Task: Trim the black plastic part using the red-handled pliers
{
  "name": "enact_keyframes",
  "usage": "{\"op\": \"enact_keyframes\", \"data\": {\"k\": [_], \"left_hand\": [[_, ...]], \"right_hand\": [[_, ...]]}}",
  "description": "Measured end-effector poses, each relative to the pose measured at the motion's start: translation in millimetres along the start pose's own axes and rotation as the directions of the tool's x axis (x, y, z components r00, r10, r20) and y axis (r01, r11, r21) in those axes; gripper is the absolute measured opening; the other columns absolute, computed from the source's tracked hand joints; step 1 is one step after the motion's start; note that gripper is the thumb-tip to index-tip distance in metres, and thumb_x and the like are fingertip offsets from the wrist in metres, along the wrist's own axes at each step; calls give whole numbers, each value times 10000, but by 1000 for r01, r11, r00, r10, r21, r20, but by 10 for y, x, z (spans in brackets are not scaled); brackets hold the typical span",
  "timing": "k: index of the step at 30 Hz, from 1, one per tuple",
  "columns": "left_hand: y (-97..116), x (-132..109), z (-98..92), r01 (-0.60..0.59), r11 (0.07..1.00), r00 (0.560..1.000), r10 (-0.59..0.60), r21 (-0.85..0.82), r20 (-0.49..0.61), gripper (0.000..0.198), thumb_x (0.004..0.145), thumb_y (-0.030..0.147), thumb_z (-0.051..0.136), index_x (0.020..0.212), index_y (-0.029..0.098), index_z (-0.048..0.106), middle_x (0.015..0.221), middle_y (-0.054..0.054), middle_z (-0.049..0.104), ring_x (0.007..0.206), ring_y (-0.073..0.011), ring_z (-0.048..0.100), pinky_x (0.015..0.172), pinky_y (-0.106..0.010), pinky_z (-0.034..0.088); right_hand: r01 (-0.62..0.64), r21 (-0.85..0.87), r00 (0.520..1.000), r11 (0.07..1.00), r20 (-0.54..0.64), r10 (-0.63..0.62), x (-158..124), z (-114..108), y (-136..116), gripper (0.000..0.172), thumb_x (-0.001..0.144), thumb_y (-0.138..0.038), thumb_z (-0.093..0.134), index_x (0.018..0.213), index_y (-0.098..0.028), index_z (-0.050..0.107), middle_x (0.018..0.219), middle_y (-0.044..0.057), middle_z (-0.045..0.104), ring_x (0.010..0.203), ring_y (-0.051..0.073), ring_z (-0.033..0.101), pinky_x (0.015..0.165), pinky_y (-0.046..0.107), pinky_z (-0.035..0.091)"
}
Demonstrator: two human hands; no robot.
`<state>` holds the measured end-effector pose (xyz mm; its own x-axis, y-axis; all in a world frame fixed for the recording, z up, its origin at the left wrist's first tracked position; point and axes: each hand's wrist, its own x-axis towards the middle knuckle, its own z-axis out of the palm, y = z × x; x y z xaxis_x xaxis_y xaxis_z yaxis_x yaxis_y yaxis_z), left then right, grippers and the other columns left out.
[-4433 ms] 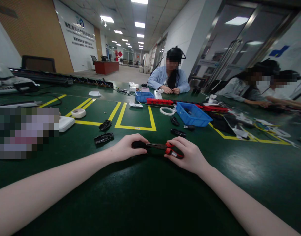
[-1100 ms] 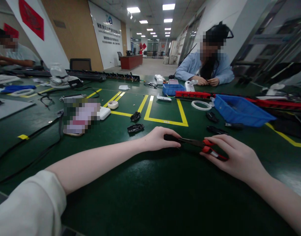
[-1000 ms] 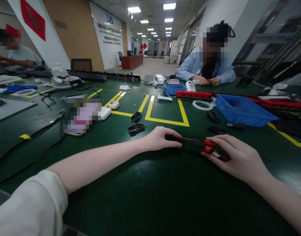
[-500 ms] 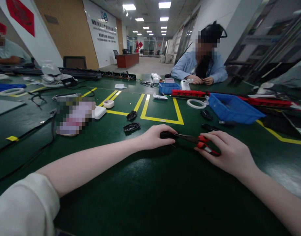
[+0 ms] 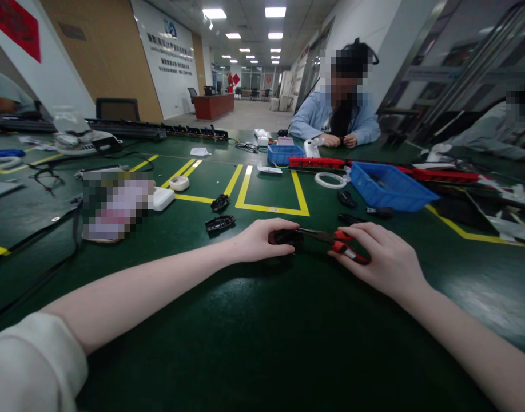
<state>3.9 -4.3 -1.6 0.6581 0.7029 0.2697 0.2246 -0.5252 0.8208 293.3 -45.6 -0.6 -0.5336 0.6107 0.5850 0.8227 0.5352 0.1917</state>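
Between the thumb and fingers of my left hand (image 5: 262,239) is a small black plastic part (image 5: 288,237), partly hidden by the fingers. My right hand (image 5: 385,254) grips red-and-black handled pliers (image 5: 347,249), whose narrow jaws point left and reach the edge of the black part. Whether the jaws pinch anything there I cannot make out. Left of my left hand lie two similar black parts, a nearer one (image 5: 220,225) and a farther one (image 5: 220,202). Beyond my right hand are more black pieces, one (image 5: 347,199) near the blue bin.
A blue bin (image 5: 391,191) stands at the right behind my right hand, with a white ring (image 5: 330,181) beside it. A phone (image 5: 119,209), a white case (image 5: 162,199) and a tape roll (image 5: 179,183) lie left. Across the green table sits a person (image 5: 335,114).
The view has turned slightly right, so things appear shifted left. The black part has turned in my left hand, showing more of its side, and the plier jaws sit by its upper edge.
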Motion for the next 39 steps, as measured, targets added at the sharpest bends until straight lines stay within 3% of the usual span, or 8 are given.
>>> {"op": "enact_keyframes", "data": {"k": [12,15,18,24,28,33,39], "left_hand": [[-24,23,42,-22,999,997,24,28,-71,316,852,175,669,1164,125,686,1266,-125,641,921,-182,664,692,-266,531],[0,19,35,-22,997,998,27,71,-60,287,856,183,670,1139,143,694,1242,-106,657,952,-188,663,688,-257,527],[15,12,28,-27,994,998,32,104,-54,258,862,177,661,1117,155,697,1211,-93,672,1009,-201,657,739,-271,535],[-26,7,21,-96,981,995,99,168,-13,165,875,165,630,1001,171,736,1181,-80,693,1109,-214,628,1025,-386,454],[-48,14,2,-82,959,996,91,271,-19,189,850,131,606,954,195,750,1171,-54,712,1122,-223,617,1060,-421,420],[-44,21,-14,-47,945,996,67,324,-51,265,828,52,545,895,214,743,1326,-43,634,1270,-232,536,1131,-476,349],[-43,15,-5,-10,954,997,33,300,-73,259,833,28,526,870,178,733,1331,-81,612,1280,-252,526,1134,-490,355]], "right_hand": [[-18,17,1000,1000,-5,18,19,-23,-45,383,871,-450,622,1110,-151,607,1047,130,661,895,263,643,687,365,509],[-27,31,1000,999,-3,27,22,-26,-56,387,866,-446,628,1109,-145,611,1048,136,664,897,269,646,689,371,510],[-35,40,999,999,-12,35,23,-28,-62,384,863,-437,635,1110,-143,614,1056,141,668,909,275,648,707,382,513],[-30,50,1000,998,-5,31,33,-42,-66,385,863,-441,632,1112,-147,610,1061,139,680,920,275,649,730,386,517],[-34,46,999,998,10,33,35,-43,-68,370,870,-447,621,1112,-168,610,1046,131,684,912,276,648,715,387,512],[-44,68,999,997,21,43,27,-38,-66,371,858,-437,632,1135,-191,622,1053,128,688,918,289,649,715,402,507],[-32,60,999,998,25,31,26,-37,-68,373,856,-436,633,1132,-185,622,1064,130,693,937,293,651,734,402,492]]}}
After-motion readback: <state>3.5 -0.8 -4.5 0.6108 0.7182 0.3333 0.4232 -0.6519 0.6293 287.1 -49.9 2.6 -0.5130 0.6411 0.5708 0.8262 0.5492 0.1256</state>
